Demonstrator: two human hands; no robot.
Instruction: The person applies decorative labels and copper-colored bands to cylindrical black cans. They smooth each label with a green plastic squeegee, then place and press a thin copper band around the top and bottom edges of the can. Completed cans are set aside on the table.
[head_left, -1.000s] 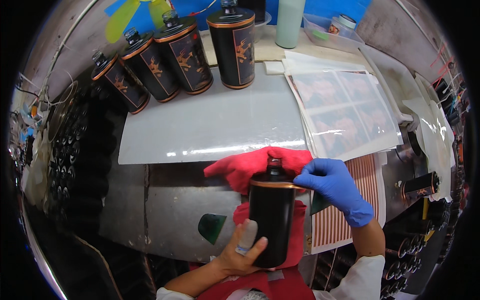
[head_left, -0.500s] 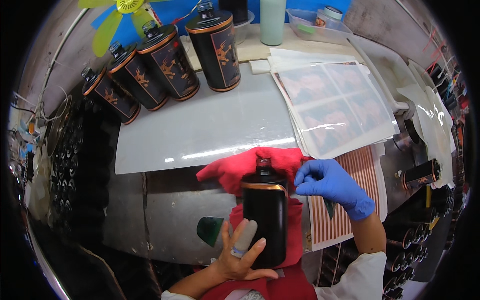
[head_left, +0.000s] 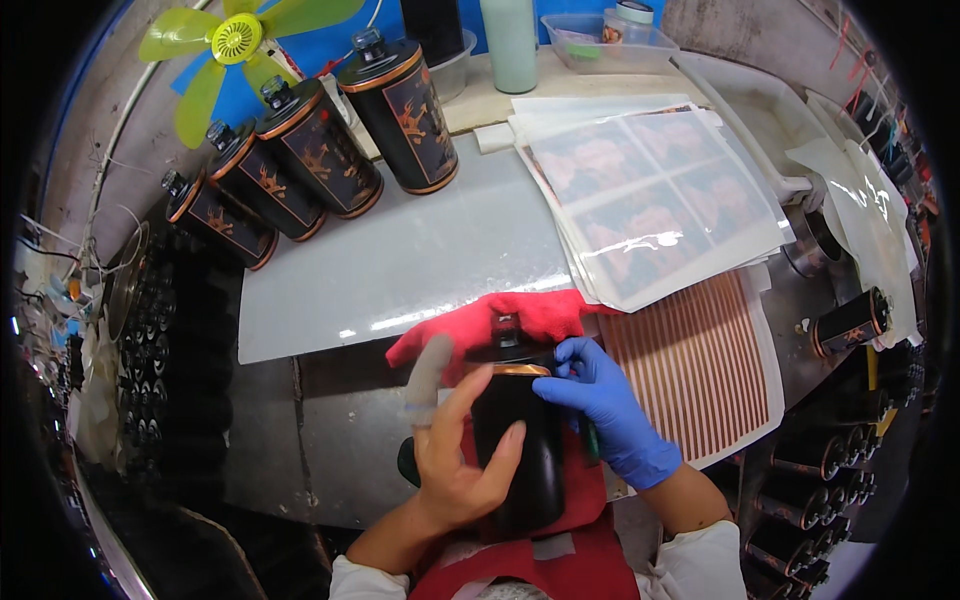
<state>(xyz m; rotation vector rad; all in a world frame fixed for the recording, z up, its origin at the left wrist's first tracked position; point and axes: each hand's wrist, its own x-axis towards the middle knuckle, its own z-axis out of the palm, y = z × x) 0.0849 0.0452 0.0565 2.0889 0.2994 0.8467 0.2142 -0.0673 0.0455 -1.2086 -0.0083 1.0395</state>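
Observation:
A black bottle (head_left: 522,450) with a copper band (head_left: 520,369) round its shoulder leans on a red cloth (head_left: 540,312) in front of me. My left hand (head_left: 455,450), bare but for a grey finger cot, lies over the bottle's left side with its fingers apart. In a blue glove, my right hand (head_left: 605,405) has thumb and forefinger pinched at the right end of the band. A flat green scraper-like piece (head_left: 590,440) sticks out below the gloved palm, apparently held by the curled fingers. Another dark green piece (head_left: 407,462) on the table is mostly hidden behind my left hand.
Decorated black bottles (head_left: 405,125) stand at the far left beside a yellow-green fan (head_left: 237,38). Printed sheets (head_left: 650,200) lie at the right over a copper-striped sheet (head_left: 690,370). One bottle (head_left: 850,325) lies far right; more are stacked on both sides below table level.
My left hand has risen from the bottle's lower part to its shoulder. My right hand has moved left and down onto the band's right end. The view has shifted slightly.

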